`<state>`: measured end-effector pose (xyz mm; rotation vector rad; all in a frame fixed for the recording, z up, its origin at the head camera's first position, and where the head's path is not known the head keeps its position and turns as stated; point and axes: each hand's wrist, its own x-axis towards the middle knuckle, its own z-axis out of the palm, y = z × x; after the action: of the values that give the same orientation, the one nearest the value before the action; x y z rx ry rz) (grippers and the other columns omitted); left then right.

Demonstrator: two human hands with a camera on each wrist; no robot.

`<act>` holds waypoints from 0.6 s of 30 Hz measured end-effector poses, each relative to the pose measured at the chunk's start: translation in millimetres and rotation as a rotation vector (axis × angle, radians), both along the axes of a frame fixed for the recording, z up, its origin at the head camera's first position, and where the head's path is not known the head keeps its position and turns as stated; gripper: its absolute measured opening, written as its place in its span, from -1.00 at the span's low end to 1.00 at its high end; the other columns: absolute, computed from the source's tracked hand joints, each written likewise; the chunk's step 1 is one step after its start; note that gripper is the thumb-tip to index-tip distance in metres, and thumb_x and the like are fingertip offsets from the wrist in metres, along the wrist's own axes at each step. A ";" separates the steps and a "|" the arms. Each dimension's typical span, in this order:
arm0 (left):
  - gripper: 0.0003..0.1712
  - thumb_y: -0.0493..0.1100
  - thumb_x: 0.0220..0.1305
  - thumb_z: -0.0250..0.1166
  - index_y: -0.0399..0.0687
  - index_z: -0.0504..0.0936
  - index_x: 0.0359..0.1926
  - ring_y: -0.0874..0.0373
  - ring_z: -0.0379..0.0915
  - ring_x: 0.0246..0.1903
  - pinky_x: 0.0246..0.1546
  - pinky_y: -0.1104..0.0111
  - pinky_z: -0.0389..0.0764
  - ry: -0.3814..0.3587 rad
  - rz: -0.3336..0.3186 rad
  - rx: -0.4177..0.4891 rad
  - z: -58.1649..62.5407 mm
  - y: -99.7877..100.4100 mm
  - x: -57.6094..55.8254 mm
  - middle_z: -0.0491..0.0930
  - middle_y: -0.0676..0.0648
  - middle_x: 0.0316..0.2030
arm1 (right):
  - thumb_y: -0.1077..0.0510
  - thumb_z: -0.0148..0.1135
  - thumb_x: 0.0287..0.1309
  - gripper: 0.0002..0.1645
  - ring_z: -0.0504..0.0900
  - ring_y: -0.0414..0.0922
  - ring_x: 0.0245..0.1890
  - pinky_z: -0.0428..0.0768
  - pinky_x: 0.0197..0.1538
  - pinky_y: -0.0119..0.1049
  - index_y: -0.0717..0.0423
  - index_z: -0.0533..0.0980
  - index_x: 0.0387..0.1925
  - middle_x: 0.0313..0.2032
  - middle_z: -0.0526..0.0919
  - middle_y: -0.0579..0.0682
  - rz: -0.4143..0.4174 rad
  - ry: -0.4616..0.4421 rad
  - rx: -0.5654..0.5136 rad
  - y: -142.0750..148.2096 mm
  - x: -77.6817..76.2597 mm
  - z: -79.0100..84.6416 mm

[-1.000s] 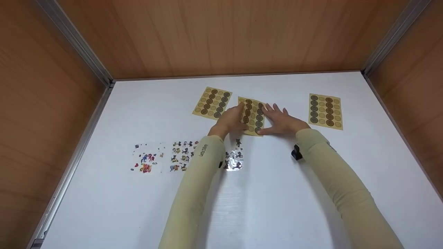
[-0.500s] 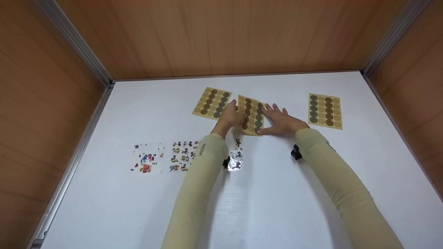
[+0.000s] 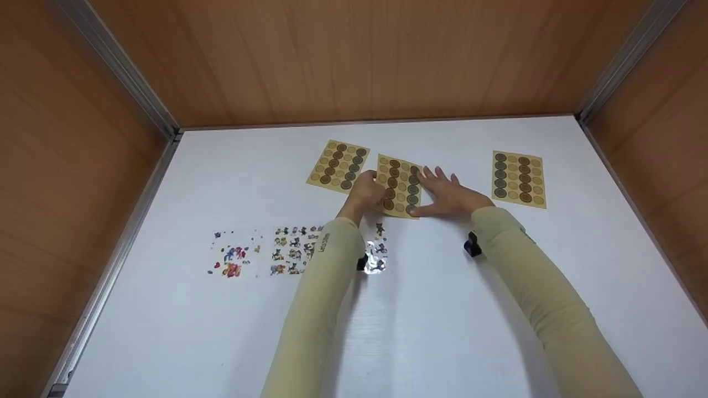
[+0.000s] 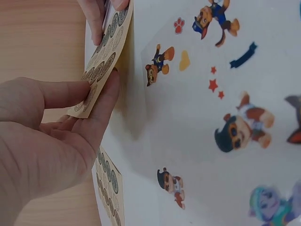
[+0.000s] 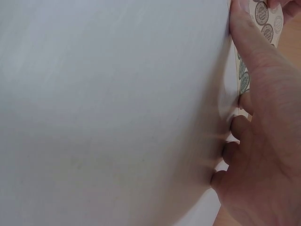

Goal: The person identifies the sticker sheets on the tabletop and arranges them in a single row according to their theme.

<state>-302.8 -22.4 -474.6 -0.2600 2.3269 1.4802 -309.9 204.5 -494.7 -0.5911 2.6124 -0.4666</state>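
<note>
One tan rectangular paper sheet bearing columns of round brown, dark grey and pale seals: placed near the middle of the far part of the white tabletop, its left edge raised. Judged light, thin and flexible, easily creased; best taken by the margins, with one edge pinched and the opposite one steadied. Its left edge is pinched by the left hand, thumb above and fingers beneath; its right edge is touched by the right hand, fingers spread. A matching tan sheet is laid at an angle just to the left, another similar sheet well apart to the right. Nearer the person, clear sheets printed with small coloured figures are set out, partly covered by the pale green left sleeve.
</note>
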 end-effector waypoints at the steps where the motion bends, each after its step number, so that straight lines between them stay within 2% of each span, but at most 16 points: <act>1: -0.34 -0.46 0.30 0.09 -0.16 0.36 0.43 0.10 0.52 -0.11 0.12 0.26 0.54 0.003 0.000 -0.005 -0.4 0.4 0.4 0.60 -0.08 -0.10 | -0.53 0.24 0.13 0.37 -0.42 0.15 0.57 -0.38 0.53 0.13 0.07 -0.18 0.63 0.60 -0.34 0.14 0.002 -0.001 0.000 0.1 -0.4 0.1; 9: -0.34 -0.41 0.35 0.10 -0.07 0.32 0.46 0.11 0.53 -0.11 0.19 0.23 0.50 -0.036 0.017 -0.006 -0.6 2.6 0.6 0.60 -0.06 -0.10 | -0.51 0.24 0.15 0.37 -0.44 0.18 0.56 -0.39 0.52 0.16 0.10 -0.21 0.62 0.59 -0.35 0.17 0.009 -0.014 0.013 0.0 -2.2 -1.0; 18: -0.33 -0.41 0.37 0.07 -0.09 0.29 0.48 0.11 0.51 -0.08 0.17 0.25 0.51 -0.016 0.010 -0.015 -1.6 1.5 0.6 0.58 -0.07 -0.07 | -0.52 0.23 0.14 0.38 -0.45 0.16 0.56 -0.41 0.52 0.15 0.10 -0.21 0.62 0.59 -0.37 0.16 0.001 -0.008 -0.002 -0.2 -2.5 -1.5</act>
<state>-302.2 -20.9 -476.2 -0.2861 2.3278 1.4609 -312.4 204.3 -496.2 -0.5907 2.6044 -0.4708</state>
